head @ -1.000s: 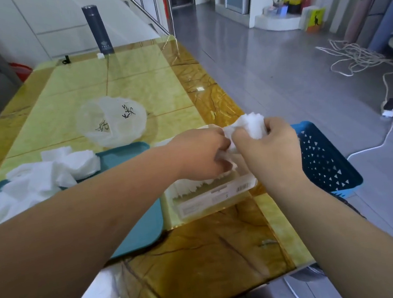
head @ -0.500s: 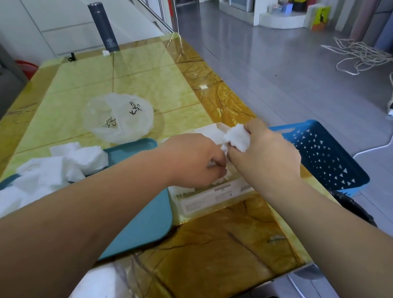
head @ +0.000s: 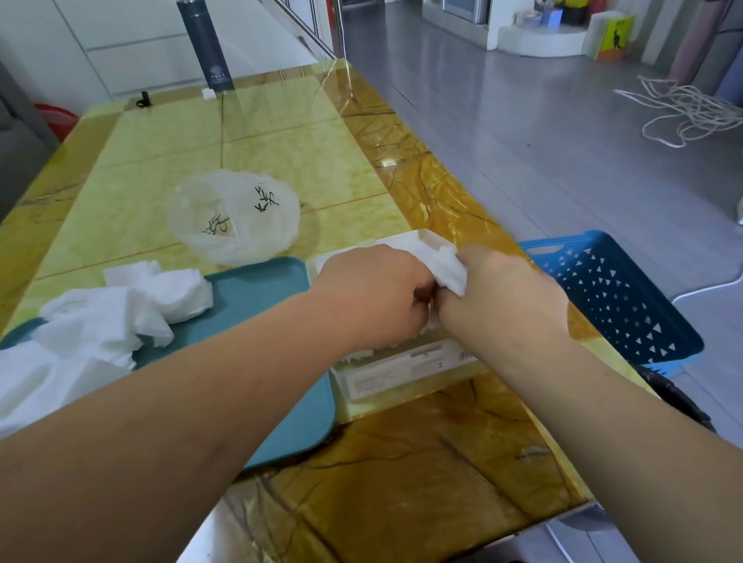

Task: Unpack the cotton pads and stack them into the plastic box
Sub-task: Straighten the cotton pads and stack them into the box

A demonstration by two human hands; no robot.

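Head view: left hand (head: 376, 297) and right hand (head: 502, 293) met knuckle to knuckle, fingers of both curled, pinching a small bunch of cotton pads (head: 444, 263) between them. The bunch sat directly above the plastic box (head: 399, 371), so the way in was straight down. Both hands were over the box, neither clearly nearer.

The box was clear and labelled on its near wall. Its long axis appeared to run away from the person, along the table's (head: 386, 490) right edge. White pad edges showed against its near wall, but the hands hid how full it was. Judgement: the bunch needs laying flat on the stack, not crumpled in.

Just left of the box lay a teal tray (head: 263, 290) bearing a heap of loose pads (head: 87, 344) toward the table's left edge. A crumpled plastic bag (head: 235, 216) lay beyond the tray, mid-table, and a dark flask (head: 205, 44) stood at the far edge. Off the right edge were a blue basket (head: 614, 293), grey floor and a tangled white cable (head: 690, 111).
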